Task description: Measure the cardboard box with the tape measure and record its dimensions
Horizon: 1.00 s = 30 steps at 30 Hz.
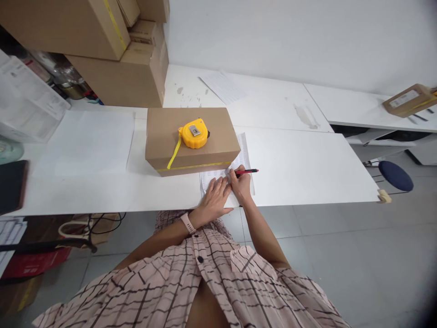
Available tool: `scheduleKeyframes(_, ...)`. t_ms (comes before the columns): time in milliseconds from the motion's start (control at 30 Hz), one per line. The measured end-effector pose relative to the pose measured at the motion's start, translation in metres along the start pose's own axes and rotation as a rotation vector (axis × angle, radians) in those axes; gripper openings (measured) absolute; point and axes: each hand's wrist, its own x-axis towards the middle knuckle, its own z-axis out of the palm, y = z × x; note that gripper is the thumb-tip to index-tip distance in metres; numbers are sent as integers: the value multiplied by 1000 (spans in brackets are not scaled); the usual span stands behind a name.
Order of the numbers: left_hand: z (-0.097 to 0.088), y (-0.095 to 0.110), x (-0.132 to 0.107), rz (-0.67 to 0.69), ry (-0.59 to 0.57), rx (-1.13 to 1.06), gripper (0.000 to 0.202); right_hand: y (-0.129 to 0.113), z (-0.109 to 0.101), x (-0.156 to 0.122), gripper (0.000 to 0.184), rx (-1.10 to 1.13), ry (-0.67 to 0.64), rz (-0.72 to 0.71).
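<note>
Gripped in my right hand (241, 186) is a red and black pen (251, 171), its tip end down at a printed paper sheet (247, 155). My left hand (215, 199) lies flat on the lower part of that sheet, fingers stretched out, close beside the right hand. Part of the paper is hidden under a closed cardboard box (218, 132) just beyond my hands. On the box's top rests a yellow tape measure (195, 133) with a metal clip and a yellow wrist strap.
Large cardboard boxes (136, 75) are stacked at the back left. White sheets (92, 141) lie left on the white table (307, 168), another paper (223, 86) near the wall. A dark device (12, 184) sits at the left edge. A blue stool (396, 176) stands right.
</note>
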Motion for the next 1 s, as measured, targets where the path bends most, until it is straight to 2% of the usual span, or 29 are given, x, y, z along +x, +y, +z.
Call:
scheduleKeyframes(533,0,0,0,-12,-7,-20,87,-1,-1,0,26,-15,37,32)
scheduleKeyframes(1000,-2,0,-1,-6,-6,-6,87,-1,-1,0,25,-25,19,18)
